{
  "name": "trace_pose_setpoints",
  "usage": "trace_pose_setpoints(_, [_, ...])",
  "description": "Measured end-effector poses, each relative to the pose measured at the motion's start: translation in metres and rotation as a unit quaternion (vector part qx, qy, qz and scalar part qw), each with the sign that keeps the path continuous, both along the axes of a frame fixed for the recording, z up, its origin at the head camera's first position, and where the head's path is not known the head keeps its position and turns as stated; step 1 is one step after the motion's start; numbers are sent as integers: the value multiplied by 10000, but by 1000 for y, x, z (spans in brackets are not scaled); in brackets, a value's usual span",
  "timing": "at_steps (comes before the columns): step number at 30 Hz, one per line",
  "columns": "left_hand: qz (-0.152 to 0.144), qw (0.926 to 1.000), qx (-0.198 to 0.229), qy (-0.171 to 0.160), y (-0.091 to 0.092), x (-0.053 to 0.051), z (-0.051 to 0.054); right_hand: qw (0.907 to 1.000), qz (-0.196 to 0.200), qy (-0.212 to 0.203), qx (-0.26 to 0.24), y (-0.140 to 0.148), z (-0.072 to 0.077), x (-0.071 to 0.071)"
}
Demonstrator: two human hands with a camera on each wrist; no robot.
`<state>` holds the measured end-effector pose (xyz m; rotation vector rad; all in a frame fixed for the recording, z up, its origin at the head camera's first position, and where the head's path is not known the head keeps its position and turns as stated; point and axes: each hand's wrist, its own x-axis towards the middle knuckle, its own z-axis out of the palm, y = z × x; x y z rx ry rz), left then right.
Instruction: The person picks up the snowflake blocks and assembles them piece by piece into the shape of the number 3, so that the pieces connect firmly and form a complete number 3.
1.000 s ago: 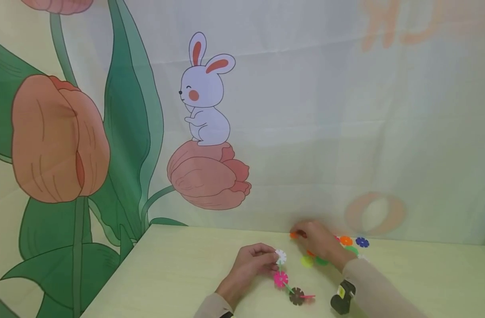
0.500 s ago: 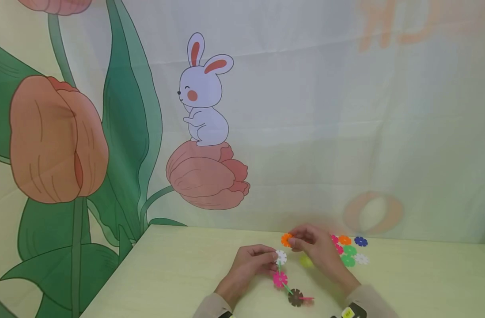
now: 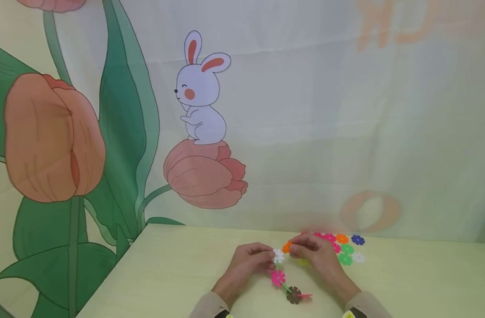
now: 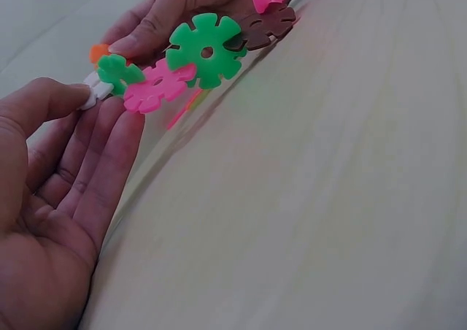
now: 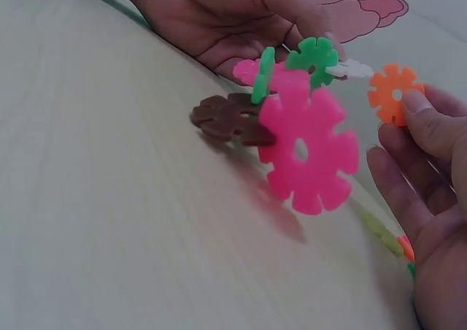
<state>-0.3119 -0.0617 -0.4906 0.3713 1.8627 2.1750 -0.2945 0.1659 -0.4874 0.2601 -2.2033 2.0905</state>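
My left hand [image 3: 246, 267] pinches the white snowflake disc [image 3: 278, 256] at the end of a linked chain. From there the chain runs through a green disc [image 4: 120, 74], a pink disc [image 3: 278, 278], another green disc [image 4: 206, 51] and a brown disc [image 3: 293, 295] to a pink end disc [image 5: 310, 151]. Between its thumb and fingers my right hand [image 3: 320, 258] holds an orange snowflake disc [image 5: 396, 95]. In the right wrist view the orange disc's edge stands close beside the white one; whether they touch I cannot tell.
Behind my right hand, several loose discs lie near the table's back edge, among them a blue disc [image 3: 358, 240], an orange one, green ones and a white disc [image 3: 358, 257]. A printed cloth backdrop [image 3: 290, 132] hangs behind the table [image 3: 167, 269].
My right hand has picked the orange disc from the back of the table and brought it nearer, up to the white disc. The left hand stays about where it was with the chain.
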Motion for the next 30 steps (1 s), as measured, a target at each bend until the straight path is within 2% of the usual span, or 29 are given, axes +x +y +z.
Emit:
trace_pose_setpoints(10, [-33, 10000, -86, 12, 0, 0, 2, 9998, 153, 110, -50, 1, -2, -1])
trace_pose_setpoints(25, [-41, 9999, -92, 25, 1, 1, 1, 9973, 334, 423, 505, 6, 4, 0])
trace_pose_setpoints(30, [-87, 9999, -90, 53, 1, 1, 1, 9925, 416, 882, 743, 7, 4, -1])
